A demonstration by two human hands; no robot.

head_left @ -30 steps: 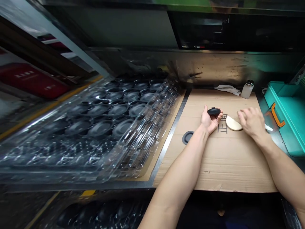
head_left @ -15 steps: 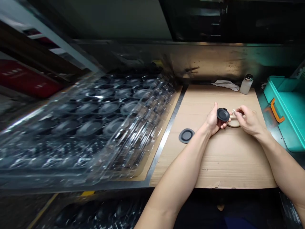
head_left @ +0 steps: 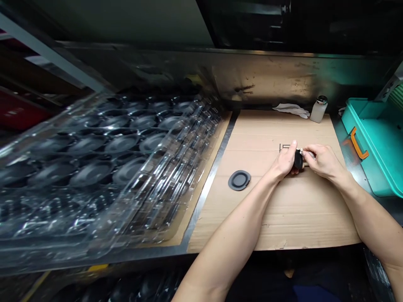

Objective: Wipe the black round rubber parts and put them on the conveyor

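My left hand (head_left: 286, 161) is closed round a small black round lid-like part (head_left: 298, 160), now turned nearly edge-on. Pinched in the fingers of my right hand (head_left: 325, 161) is a small whitish piece (head_left: 301, 152), which meets the black part's upper edge; its exact kind is too small to tell. A pale item (head_left: 306, 165) shows partly below the right fingers, mostly hidden by them. Flat on the cardboard, left of my forearm, lies another dark grey round part (head_left: 239, 180) with a raised ring.
A cardboard sheet (head_left: 220, 222) covers the bench. Stacked clear plastic trays (head_left: 176, 167) of black round parts fill the left. At the back are a white glove or cloth (head_left: 291, 110) and a bottle with a metal top (head_left: 319, 110). A teal bin (head_left: 371, 167) with an orange handle stands right.
The black part has tilted from facing up to nearly edge-on. My right hand has come closer, bringing the whitish piece against it. The whole view has shifted slightly to the right.
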